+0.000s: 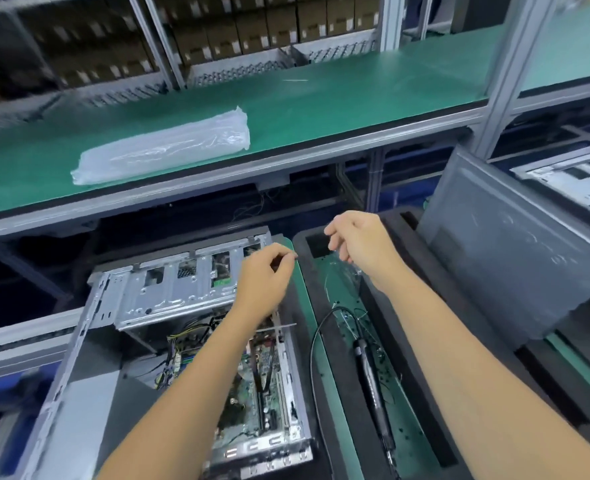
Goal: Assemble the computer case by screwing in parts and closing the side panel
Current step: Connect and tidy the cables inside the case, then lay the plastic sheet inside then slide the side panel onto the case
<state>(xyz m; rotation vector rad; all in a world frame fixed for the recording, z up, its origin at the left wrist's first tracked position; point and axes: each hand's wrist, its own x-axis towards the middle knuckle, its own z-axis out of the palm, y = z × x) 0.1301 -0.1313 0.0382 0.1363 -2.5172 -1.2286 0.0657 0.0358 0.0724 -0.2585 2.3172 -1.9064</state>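
Item: computer case [169, 341], open side up, lying on the tabletop [304, 306] at lower left; drive cage toward the far end, motherboard and cabling exposed. Side panel [515, 258] not yet fitted: it leans upright at right, well apart from the case.

Left hand [264, 280]: above the far right corner of the case, fingertips pinched together on something very small (probably a screw; too tiny to confirm).

Right hand [359, 239]: raised over the black foam tray [404, 341], fingers loosely curled, with a scrap of clear film seemingly at the fingertips; whether it truly holds it, I cannot tell.

Electric screwdriver [371, 382]: lying in the tray channel with its cable, untouched.

Handling note: seat the screw squarely in its hole by finger first, keep it upright, then bring the driver in line before running it, so the thread does not cross.

Not legible: the target hole, the scattered specks in the tray, and the contents of the plastic bag [162, 147] on the shelf [321, 98]. Case's near end is cut off.
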